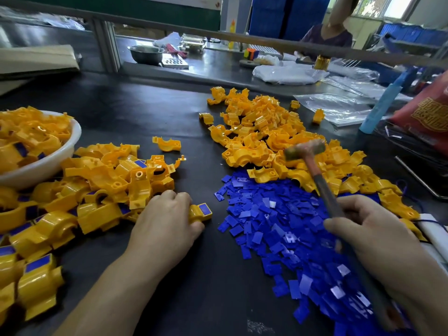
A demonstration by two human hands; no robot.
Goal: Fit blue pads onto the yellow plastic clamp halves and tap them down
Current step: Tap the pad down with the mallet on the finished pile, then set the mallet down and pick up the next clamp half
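Two bare forearms reach up from the bottom edge over a dark table (135, 112). On the left side, the left hand (167, 224) lies knuckles-up on the table, its fingers curled over a yellow clamp half (200, 212) and pinning it down; a blue pad (204, 209) already sits in the exposed end of that piece, just past the fingertips. On the right side, the right hand (371, 229) is closed around the handle of a small hammer (315, 166), whose blurred head hangs in the air above the far heap, well clear of the held piece.

Between the hands and spreading toward the lower right lies a loose pile of blue pads (278, 229), flat and overlapping. Beyond it, touching its far edge, is a heap of bare yellow halves (264, 132). To the left of the left hand sits another heap of yellow halves (101, 190), several of them showing blue pads fitted in. A white bowl (48, 163) at the left edge is filled with more of the same. One single yellow half (167, 144) lies alone between the two heaps.

Clear plastic bags (337, 105) lie at the far right of the table. Another person (332, 32) sits at the bench behind.
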